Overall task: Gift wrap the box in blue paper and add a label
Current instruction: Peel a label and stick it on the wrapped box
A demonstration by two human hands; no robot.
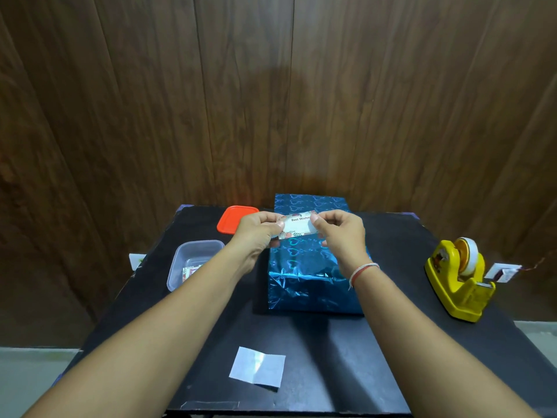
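Label (298, 225) held in the air above the far half of the box (313, 267), pinched at both short ends. Left hand (259, 230): thumb and forefinger closed on the label's left edge, remaining fingers curled beneath. Right hand (340, 233): thumb and forefinger closed on the label's right edge, other fingers loosely bent; banded thread at the wrist. Label face turned toward the camera, long edges roughly level, printed "Best Wishes" along the top, floral corners. Contact between label and box: cannot tell.

Box fully covered in shiny blue paper with a heart pattern, standing on the black table (391, 342), centred slightly right, far end close to the wooden wall (271, 101). Near face creased, near bottom edge flush on the table.

Left of the box: clear plastic container (193, 263) with more labels inside, set close to the table's left edge. Orange lid (236, 219) lying flat beyond it, near the far edge, partly behind the left hand. Narrow strip of bare table between container and box, crossed by the left forearm.

Right of the box: yellow tape dispenser (458, 282) near the right edge, cutter end toward the near side, well apart from the box, with open table between.

Near side: white backing paper (257, 371) lying flat, slightly creased, between the two forearms, well apart from the box. Open black surface around it up to the near edge.
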